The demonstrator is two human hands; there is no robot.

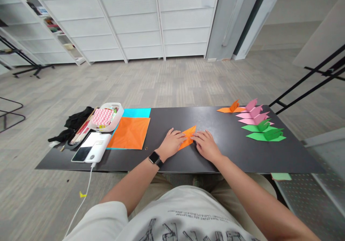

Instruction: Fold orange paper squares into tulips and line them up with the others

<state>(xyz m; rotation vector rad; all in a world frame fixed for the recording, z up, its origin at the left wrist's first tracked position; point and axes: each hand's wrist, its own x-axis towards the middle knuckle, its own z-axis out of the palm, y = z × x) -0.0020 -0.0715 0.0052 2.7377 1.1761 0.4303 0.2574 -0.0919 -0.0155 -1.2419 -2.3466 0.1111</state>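
Head view: shirt point(185, 212) has dark print, small lines above big letters, upside down, can't read it. Power bank point(98, 148), left near, has tiny marks, too small; cable plugged in. Smartwatch point(154, 157) on left wrist, screen dark. Folded orange paper point(188, 137) lies mid-table, near side, between both hands. Left hand point(172, 144) on its left part, fingers extended; right hand point(207, 146) at its right edge, fingers extended, close together. Pinching or only pressing: can't tell for either. Left: orange sheet point(130, 135) over blue sheet point(137, 112), white basket point(117, 117) beyond phone. Right far: orange, pink, green folded figures point(265, 136), clear of hands.
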